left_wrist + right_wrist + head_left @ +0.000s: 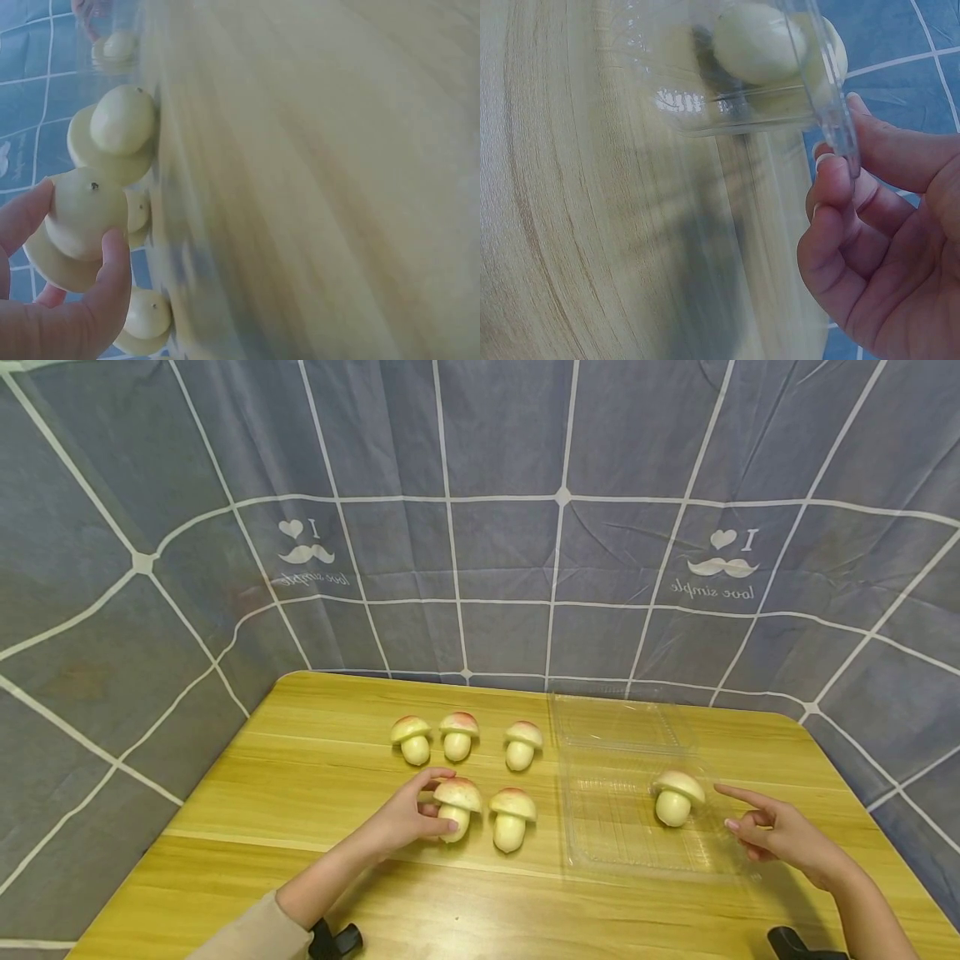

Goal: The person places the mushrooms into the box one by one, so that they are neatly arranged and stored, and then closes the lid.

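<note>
My left hand (412, 814) grips a pale mushroom (459, 800) with a reddish-topped cap, thumb on its stem. In the left wrist view, thumb and fingers hold this mushroom (88, 217) around its thick, rounded stem. Just right of it stands a second mushroom (512, 820). On the right side a clear plastic container (600, 852) lies with its lid (611, 722) folded open toward the back. Inside its right part rests one mushroom (672, 810). My right hand (783, 835) pinches the container's right rim (844, 142) between thumb and curled fingers.
Behind the left hand stand three more mushrooms, a left one (412, 740), a middle one (458, 735) and a right one (521, 745). They sit on a wooden table (247, 827). A grey curtain (510, 552) with white lines hangs around its back and sides.
</note>
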Motion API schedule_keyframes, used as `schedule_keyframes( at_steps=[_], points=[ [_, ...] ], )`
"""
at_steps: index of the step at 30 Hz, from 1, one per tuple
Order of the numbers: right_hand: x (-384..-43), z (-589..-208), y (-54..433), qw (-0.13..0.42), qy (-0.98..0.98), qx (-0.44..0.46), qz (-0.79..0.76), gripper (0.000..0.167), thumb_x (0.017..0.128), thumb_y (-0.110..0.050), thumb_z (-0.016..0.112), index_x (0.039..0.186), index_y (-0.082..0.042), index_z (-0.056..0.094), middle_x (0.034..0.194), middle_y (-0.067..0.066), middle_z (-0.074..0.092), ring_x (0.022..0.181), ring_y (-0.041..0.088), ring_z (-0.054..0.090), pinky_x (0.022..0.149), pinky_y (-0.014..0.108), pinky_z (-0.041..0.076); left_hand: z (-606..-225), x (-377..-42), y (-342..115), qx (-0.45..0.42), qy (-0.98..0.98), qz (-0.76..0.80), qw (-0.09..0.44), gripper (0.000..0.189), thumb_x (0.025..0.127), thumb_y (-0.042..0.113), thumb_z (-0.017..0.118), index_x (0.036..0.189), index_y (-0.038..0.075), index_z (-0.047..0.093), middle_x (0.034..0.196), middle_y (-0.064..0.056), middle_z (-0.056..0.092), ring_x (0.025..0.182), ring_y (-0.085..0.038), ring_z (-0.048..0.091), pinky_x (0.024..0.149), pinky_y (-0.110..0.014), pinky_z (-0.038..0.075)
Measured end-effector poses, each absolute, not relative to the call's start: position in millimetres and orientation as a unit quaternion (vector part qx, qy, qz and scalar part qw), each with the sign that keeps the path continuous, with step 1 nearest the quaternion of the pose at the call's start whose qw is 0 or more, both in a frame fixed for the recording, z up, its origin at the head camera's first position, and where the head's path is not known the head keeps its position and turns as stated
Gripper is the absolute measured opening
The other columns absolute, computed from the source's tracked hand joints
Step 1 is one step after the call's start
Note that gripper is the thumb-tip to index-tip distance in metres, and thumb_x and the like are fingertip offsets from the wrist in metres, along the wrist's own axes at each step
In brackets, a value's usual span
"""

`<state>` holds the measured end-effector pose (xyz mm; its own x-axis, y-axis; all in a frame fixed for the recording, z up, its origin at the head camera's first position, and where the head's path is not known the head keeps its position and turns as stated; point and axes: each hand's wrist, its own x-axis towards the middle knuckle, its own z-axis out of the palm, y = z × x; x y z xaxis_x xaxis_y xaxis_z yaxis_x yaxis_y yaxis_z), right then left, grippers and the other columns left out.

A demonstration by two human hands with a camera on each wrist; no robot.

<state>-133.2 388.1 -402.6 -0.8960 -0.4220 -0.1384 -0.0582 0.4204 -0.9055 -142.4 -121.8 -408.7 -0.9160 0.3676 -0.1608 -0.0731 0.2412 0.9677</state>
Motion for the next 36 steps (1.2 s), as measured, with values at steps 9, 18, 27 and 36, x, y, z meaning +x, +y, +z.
schedule_keyframes(
  at_steps=[9, 18, 27, 36],
  points=[
    [-132.8, -402.5, 388.0, 0.170, 0.827, -0.146, -0.515, 0.053, 0.097, -0.009, 0.049, 0.127, -0.051, 0.041, 0.066, -0.002, 0.051, 0.055, 0.007, 0.047, 0.045, 0.029, 0.038, -400.9, -142.9, -121.2, 0.093, 0.771, 0.608, 0.168, 0.072, 0.076, 0.006, 0.076, 0.137, 0.008, 0.039, 0.132, -0.024, 0.034, 0.090, -0.023, 0.056, 0.069, -0.035, 0.051],
    [-132.7, -402.0, 387.4, 0.170, 0.826, -0.145, -0.517, 0.052, 0.097, -0.009, 0.049, 0.127, -0.051, 0.041, 0.066, -0.002, 0.051, 0.055, 0.007, 0.047, 0.045, 0.030, 0.037, -393.2, -143.5, -119.3, 0.110, 0.773, 0.603, 0.164, 0.069, 0.077, 0.009, 0.076, 0.136, 0.010, 0.041, 0.132, -0.025, 0.033, 0.097, -0.029, 0.054, 0.071, -0.033, 0.050],
    [-132.7, -401.7, 386.5, 0.177, 0.820, -0.138, -0.527, 0.050, 0.097, -0.010, 0.049, 0.127, -0.050, 0.041, 0.066, -0.002, 0.049, 0.053, 0.010, 0.044, 0.045, 0.032, 0.036, -387.8, -147.5, -107.8, 0.129, 0.775, 0.598, 0.159, 0.066, 0.076, 0.010, 0.078, 0.133, 0.012, 0.045, 0.127, -0.020, 0.038, 0.091, -0.027, 0.055, 0.071, -0.033, 0.049],
    [-134.1, -400.6, 387.0, 0.179, 0.815, -0.144, -0.531, 0.049, 0.097, -0.009, 0.049, 0.127, -0.047, 0.042, 0.066, -0.002, 0.048, 0.053, 0.010, 0.046, 0.044, 0.034, 0.036, -383.9, -151.8, -96.0, 0.134, 0.773, 0.599, 0.161, 0.066, 0.076, 0.011, 0.078, 0.133, 0.014, 0.046, 0.130, -0.019, 0.037, 0.101, -0.033, 0.052, 0.075, -0.036, 0.050]
  ],
)
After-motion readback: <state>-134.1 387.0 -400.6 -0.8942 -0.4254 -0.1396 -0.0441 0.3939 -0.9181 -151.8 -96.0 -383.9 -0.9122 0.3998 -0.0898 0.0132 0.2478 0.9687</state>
